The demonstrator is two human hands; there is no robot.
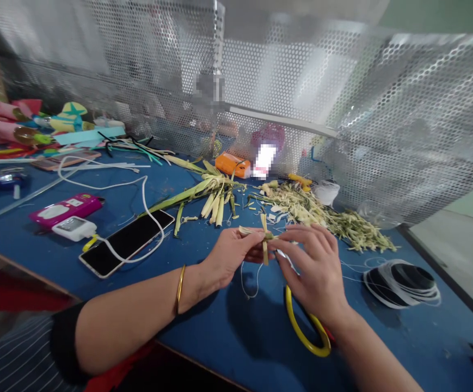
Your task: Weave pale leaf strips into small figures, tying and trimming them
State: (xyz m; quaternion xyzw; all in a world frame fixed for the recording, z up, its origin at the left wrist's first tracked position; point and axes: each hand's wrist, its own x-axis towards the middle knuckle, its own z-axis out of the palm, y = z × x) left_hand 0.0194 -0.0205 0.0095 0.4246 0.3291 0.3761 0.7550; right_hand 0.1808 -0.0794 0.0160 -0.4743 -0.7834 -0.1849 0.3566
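My left hand (236, 250) pinches a small cross of pale green-yellow leaf strips (265, 256) between thumb and fingers, above the front middle of the blue table. From the right, my right hand (313, 267) reaches in with thumb and fingertips drawn together at the side end of the cross. A thin white thread (250, 295) loops down below the cross. Beneath my right hand lies a yellow loop handle (321, 348), seemingly of scissors, with a bit of red; the rest of it is hidden.
Leaf strips (217, 204) and a heap of curled leaf pieces (321, 215) lie beyond my hands. A thread spool (401, 283) is at right. On the left are a black-screened phone (128, 242), a white cable (144, 190) and a magenta device (68, 209). Perforated sheeting (277, 71) borders the back.
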